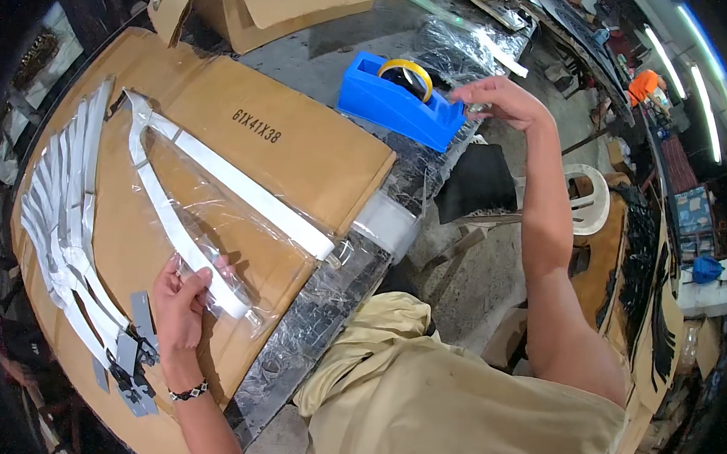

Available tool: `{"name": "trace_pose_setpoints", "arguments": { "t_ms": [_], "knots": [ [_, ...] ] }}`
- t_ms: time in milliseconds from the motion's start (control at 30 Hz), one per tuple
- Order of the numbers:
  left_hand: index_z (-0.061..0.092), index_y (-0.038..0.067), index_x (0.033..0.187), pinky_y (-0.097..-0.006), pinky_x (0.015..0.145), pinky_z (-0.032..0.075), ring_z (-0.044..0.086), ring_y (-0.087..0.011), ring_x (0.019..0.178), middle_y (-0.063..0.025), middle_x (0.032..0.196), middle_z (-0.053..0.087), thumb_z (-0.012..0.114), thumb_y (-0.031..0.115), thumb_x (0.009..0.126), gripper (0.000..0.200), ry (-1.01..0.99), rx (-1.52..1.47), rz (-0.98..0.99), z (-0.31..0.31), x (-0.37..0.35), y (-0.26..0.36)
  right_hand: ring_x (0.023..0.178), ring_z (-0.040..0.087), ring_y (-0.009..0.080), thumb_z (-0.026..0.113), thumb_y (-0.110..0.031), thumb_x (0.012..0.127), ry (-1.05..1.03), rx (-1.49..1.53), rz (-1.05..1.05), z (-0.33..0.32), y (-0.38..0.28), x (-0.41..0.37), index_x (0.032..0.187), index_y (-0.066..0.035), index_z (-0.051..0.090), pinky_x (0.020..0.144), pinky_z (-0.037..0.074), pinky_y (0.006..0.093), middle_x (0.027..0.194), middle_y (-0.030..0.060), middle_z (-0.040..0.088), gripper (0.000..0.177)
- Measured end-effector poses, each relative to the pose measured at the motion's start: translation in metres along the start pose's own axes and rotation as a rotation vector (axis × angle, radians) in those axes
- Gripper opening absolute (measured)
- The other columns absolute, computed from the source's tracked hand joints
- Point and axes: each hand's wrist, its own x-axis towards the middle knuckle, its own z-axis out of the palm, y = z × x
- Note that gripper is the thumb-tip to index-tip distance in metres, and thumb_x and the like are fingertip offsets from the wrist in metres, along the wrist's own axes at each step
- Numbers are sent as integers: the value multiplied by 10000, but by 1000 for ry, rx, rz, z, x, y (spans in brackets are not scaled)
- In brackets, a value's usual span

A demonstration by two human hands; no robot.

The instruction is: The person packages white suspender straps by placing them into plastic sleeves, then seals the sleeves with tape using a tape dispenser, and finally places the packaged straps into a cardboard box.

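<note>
My left hand [183, 300] closes its thumb and fingers round one strap of a pair of white suspenders [238, 192], near its lower end. Clear plastic film [208, 211] lies round the straps, and metal clips show at their ends. At the front end of a blue tape dispenser [395, 101], my right hand [506, 101] has its fingers pinched together, apparently on the end of the clear tape. A yellow-rimmed tape roll [408, 75] sits in the dispenser. Left of my left hand lies a bundle of white suspenders [68, 220] with grey cards and dark clips.
A brown cardboard sheet [318, 142] marked 61X41X38 covers much of the table [290, 363]. An open carton [285, 5] stands at the back. Crumpled clear plastic [455, 47] lies beyond the dispenser. A white plastic chair [591, 198] is at the right; a person in orange [646, 86] is farther off.
</note>
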Motion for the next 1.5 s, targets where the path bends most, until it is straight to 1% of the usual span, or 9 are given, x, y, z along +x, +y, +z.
{"name": "trace_pose_setpoints", "arguments": {
  "t_ms": [267, 733, 767, 867, 933, 1000, 1033, 1167, 1500],
  "knots": [
    [525, -41, 1269, -370, 835, 600, 721, -261, 937, -194, 1078, 703, 611, -6, 898, 382, -10, 27, 1, -4, 2, -4, 1053, 627, 172, 691, -215, 931, -84, 300, -102, -11, 45, -11, 1155, 9, 665, 954, 542, 423, 1177, 78, 655, 317],
    [477, -87, 1288, -356, 851, 587, 714, -265, 933, -225, 1094, 692, 612, -43, 882, 430, -8, -60, -26, -2, 2, -1, 1124, 611, 179, 627, -100, 929, 191, 537, -255, 30, 94, -32, 1160, 22, 666, 990, 490, 369, 1202, 110, 661, 264],
    [482, -73, 1300, -340, 844, 581, 713, -256, 953, -204, 1096, 698, 626, -33, 881, 445, -26, -60, -30, -6, 3, -3, 1134, 615, 202, 626, -90, 924, 362, 90, -381, 46, 85, -44, 1147, 32, 668, 985, 496, 359, 1172, 106, 671, 258],
    [570, -38, 1249, -176, 538, 377, 550, -34, 628, -45, 848, 713, 715, 17, 850, 428, -18, -23, 13, -15, 8, -12, 994, 616, 151, 592, -108, 955, 666, 514, -333, 86, 38, -74, 1104, 56, 656, 847, 488, 273, 1124, 102, 662, 230],
    [575, -28, 1241, -173, 544, 395, 571, -37, 635, -37, 839, 719, 728, 31, 846, 427, -14, -28, 23, -13, 5, -10, 875, 572, 121, 581, -114, 963, 445, 668, -517, 126, 9, -80, 1083, 57, 643, 778, 464, 268, 1005, 74, 632, 217],
    [552, -19, 1268, -193, 612, 488, 685, -95, 795, -114, 999, 740, 668, -6, 880, 405, -66, -10, 21, -20, 8, -14, 697, 476, 81, 585, -108, 943, 423, 279, -541, 193, -27, -81, 1050, 54, 633, 619, 397, 206, 871, 13, 542, 200],
    [554, -15, 1270, -190, 600, 479, 674, -84, 775, -112, 1004, 740, 675, -1, 879, 409, -70, -6, 13, -19, 6, -11, 617, 426, 57, 599, -108, 920, 172, 608, -349, 217, -44, -77, 1046, 47, 635, 522, 339, 203, 809, -2, 527, 203],
    [566, -1, 1273, -174, 538, 414, 597, -27, 673, -55, 945, 733, 698, 17, 873, 421, -72, -48, 19, -13, 4, -7, 514, 379, 23, 621, -213, 916, -417, 450, -212, 315, -98, -71, 1134, 34, 690, 475, 266, 184, 619, -71, 452, 336],
    [579, -3, 1304, -169, 477, 301, 434, 17, 535, 97, 685, 575, 717, 19, 855, 470, -66, -41, 38, -14, -4, 2, 407, 328, -1, 531, -151, 988, -645, 449, -71, 373, -121, -35, 1221, 14, 650, 379, 262, 160, 535, -55, 467, 309]
  ]
}}
